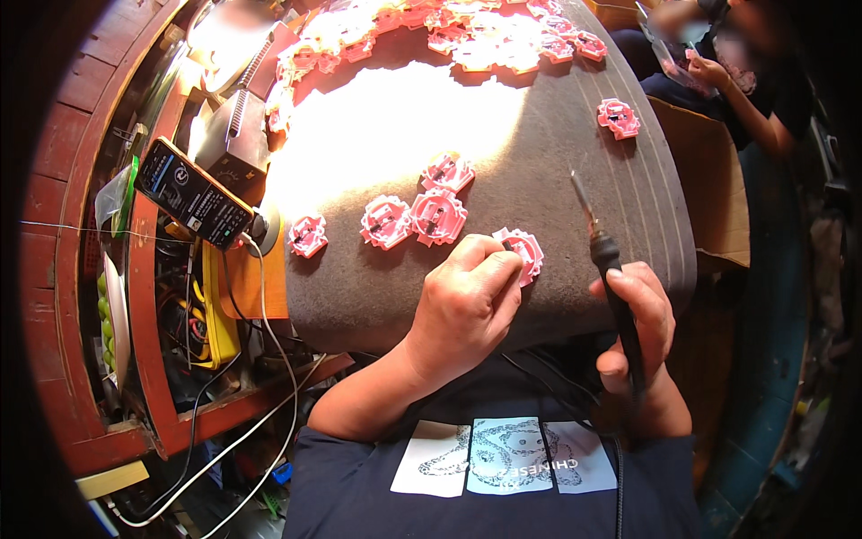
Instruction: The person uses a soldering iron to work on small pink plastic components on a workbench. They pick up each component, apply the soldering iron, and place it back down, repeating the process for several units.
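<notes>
My right hand (642, 319) grips a soldering iron (609, 260) by its black handle, the metal tip pointing up and away above the grey work surface. Its cord runs down past my shirt. My left hand (467, 296) is closed, thumb and fingers pinched at the left edge of a pink plastic housing (526, 255) near the front of the surface. The fingers hide part of that housing. Left of it lie several similar pink housings with dark parts inside, among them one housing (438, 216) touching its neighbours and another housing (308, 235) apart.
Many more pink housings (503, 40) crowd the far edge in strong glare. A single housing (619, 119) lies far right. On the left stand a phone (197, 193) with a white cable, a dark box (232, 144) and a yellow case (220, 314). Another person's hand (709, 72) shows far right.
</notes>
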Tool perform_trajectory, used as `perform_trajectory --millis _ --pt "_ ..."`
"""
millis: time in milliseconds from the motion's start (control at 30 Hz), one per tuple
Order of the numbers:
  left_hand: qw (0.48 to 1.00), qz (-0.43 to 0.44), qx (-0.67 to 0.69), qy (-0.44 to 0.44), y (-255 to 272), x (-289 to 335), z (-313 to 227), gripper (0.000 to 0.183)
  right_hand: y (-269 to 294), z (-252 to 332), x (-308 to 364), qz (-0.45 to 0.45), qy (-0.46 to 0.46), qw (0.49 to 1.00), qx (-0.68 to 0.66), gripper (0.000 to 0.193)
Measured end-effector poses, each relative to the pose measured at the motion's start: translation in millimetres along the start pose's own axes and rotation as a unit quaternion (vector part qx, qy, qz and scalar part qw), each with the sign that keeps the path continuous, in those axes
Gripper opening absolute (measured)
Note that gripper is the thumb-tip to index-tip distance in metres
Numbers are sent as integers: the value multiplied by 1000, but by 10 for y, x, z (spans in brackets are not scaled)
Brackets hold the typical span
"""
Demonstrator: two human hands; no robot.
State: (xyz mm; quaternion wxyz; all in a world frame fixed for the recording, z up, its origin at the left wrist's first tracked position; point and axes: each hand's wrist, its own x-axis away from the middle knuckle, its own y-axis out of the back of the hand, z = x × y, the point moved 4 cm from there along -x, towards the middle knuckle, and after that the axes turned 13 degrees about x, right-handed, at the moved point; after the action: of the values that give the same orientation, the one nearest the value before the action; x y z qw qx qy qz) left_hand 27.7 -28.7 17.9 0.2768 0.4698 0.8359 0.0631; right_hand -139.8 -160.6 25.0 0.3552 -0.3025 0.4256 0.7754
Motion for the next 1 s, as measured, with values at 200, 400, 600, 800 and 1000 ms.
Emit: perform_trajectory --millis 200,400,600,800,1000 --pt "1000 -3 -13 0 -4 -5 12 15 160 120 12 38 26 998 -38 27" --pt "1000 -8 -12 12 -18 -2 13 13 134 173 40 66 34 997 -22 18" --pt "1000 -3 -20 9 -23 -21 -22 13 125 183 51 71 34 997 -15 20" --pt "1000 -4 -20 10 -30 -28 -23 12 143 206 39 76 31 997 -12 23" --pt "1000 -5 -20 13 -30 -23 -15 12 141 199 55 80 30 996 -14 22"
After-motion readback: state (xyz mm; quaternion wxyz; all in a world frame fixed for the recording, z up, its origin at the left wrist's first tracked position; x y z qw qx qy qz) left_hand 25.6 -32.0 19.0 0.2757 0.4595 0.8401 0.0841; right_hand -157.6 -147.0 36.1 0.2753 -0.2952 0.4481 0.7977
